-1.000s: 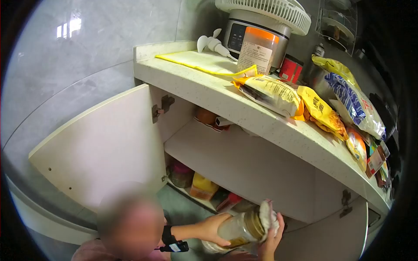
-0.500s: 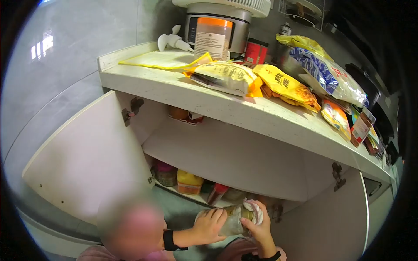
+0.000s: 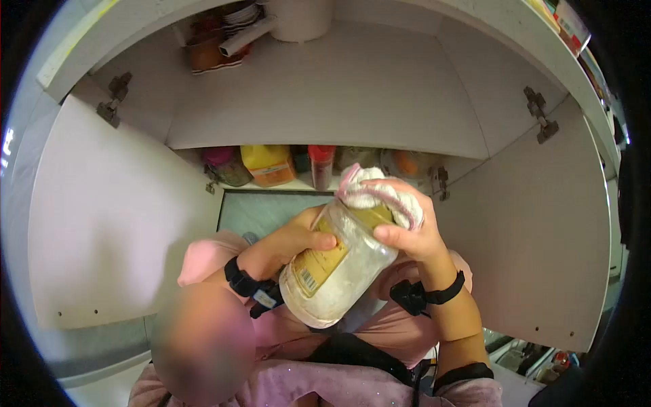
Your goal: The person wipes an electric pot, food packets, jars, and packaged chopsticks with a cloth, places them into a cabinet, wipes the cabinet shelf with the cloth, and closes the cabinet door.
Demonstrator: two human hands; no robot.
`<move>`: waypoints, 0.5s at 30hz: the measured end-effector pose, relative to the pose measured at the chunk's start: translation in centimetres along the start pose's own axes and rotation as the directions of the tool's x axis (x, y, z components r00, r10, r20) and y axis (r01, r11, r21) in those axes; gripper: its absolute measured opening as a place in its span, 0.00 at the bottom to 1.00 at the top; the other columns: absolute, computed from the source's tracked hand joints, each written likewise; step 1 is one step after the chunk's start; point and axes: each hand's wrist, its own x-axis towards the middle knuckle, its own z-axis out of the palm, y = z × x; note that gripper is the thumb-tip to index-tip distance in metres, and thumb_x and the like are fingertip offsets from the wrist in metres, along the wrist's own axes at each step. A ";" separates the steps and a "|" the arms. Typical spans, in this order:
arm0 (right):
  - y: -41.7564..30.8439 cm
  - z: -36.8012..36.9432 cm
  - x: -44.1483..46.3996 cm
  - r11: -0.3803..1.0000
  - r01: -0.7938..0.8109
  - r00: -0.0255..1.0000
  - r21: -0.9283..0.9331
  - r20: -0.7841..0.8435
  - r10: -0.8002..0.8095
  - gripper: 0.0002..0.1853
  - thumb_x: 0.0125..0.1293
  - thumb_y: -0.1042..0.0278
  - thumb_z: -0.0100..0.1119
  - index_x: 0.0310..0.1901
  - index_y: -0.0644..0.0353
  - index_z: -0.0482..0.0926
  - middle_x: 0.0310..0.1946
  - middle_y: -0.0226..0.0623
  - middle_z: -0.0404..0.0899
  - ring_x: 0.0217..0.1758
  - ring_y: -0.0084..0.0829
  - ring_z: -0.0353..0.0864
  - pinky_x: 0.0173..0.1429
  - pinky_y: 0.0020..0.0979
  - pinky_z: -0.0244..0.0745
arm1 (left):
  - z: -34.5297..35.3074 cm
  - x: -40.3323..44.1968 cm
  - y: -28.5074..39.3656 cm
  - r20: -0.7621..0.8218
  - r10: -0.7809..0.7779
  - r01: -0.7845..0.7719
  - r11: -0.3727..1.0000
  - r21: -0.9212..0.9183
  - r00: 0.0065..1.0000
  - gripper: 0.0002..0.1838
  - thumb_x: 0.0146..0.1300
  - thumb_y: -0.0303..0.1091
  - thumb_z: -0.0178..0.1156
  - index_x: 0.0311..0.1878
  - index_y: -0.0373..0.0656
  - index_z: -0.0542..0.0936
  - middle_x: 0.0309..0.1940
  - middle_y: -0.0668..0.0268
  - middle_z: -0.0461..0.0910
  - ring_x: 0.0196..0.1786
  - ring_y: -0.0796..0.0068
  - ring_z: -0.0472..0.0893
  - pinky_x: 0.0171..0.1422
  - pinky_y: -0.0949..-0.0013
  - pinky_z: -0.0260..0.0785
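A clear jar with a gold label and white contents is tilted above my lap, its upper end toward the cabinet. My left hand grips its left side, thumb across the label. At the upper end, my right hand holds a white cloth with a pink edge against the jar, thumb near the jar's shoulder. The cloth and fingers partly hide that end.
An open cabinet stands ahead, with a left door and a right door. On its lower shelf are a yellow container, a red-capped jar and other jars. A white pipe crosses the upper compartment.
My view has tilted down and come closer to the cabinet. The jar appears larger and more upright in view, with its label now facing me; both hands remain on it.
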 end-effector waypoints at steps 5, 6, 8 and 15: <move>0.6 1.8 -0.9 0.809 0.064 0.928 -0.584 -0.263 -0.263 0.18 0.50 0.69 0.70 0.42 0.63 0.78 0.37 0.34 0.76 0.38 0.26 0.74 0.43 0.29 0.71 | -0.6 0.8 -0.3 -0.192 0.200 -0.159 0.965 0.207 0.961 0.44 0.41 0.36 0.76 0.61 0.37 0.63 0.52 0.64 0.73 0.55 0.73 0.73 0.61 0.67 0.65; 0.9 2.0 -0.9 0.731 0.133 0.904 -0.669 -0.220 -0.366 0.16 0.55 0.61 0.68 0.41 0.60 0.77 0.35 0.32 0.74 0.33 0.26 0.73 0.40 0.29 0.71 | -1.1 0.9 -0.3 -0.197 0.365 -0.228 0.837 0.497 0.910 0.46 0.39 0.38 0.77 0.61 0.38 0.63 0.52 0.64 0.73 0.56 0.73 0.73 0.61 0.67 0.65; 1.1 1.7 -1.8 0.925 0.061 0.924 -0.374 -0.329 -0.194 0.18 0.58 0.55 0.63 0.43 0.59 0.76 0.36 0.31 0.74 0.34 0.28 0.73 0.40 0.30 0.71 | -1.3 0.7 -0.1 -0.162 0.536 -0.218 0.575 0.789 0.828 0.50 0.32 0.44 0.80 0.60 0.39 0.63 0.52 0.63 0.73 0.55 0.70 0.74 0.61 0.66 0.65; 0.4 0.2 -0.1 0.845 0.087 0.995 -0.527 0.008 -0.098 0.27 0.59 0.53 0.59 0.60 0.50 0.72 0.62 0.51 0.65 0.64 0.47 0.65 0.70 0.42 0.53 | -0.1 1.0 0.1 -0.113 0.641 -0.072 0.255 0.964 0.759 0.53 0.27 0.47 0.80 0.60 0.40 0.64 0.50 0.57 0.75 0.52 0.62 0.77 0.55 0.63 0.70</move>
